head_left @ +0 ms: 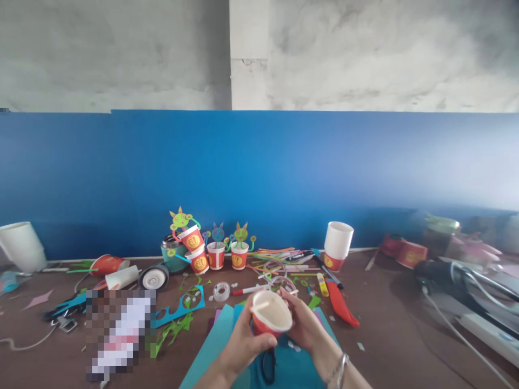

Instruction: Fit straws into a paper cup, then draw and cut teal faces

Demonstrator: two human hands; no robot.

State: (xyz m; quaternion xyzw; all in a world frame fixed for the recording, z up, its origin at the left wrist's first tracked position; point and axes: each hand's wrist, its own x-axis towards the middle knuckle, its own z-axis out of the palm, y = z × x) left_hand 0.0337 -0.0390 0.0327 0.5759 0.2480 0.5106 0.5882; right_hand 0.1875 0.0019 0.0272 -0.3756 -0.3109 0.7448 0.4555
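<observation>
My left hand [245, 335] is wrapped round a red and white paper cup [270, 330], thumb across its front. The cup tilts so that its pale inside faces me, and its rim is bent to an oval. A thin pale stick [261, 306] crosses the inside near the left rim. My right hand [302, 321] closes on the cup's right side, its fingertips partly hidden behind the rim. A short pale end pokes out by those fingers; whether it belongs to the same stick I cannot tell. Black-handled scissors [268, 367] lie under the cup on blue paper sheets [213, 346].
Decorated cups with paper cat faces [239, 259] stand along the blue partition [251, 178]. Tape [221, 292], a red marker [246, 290], a glue stick [322, 284], a red knife [341, 303] and paper scraps lie around. Stacked cups [339, 240] stand at back right; cables [458, 324] run far right.
</observation>
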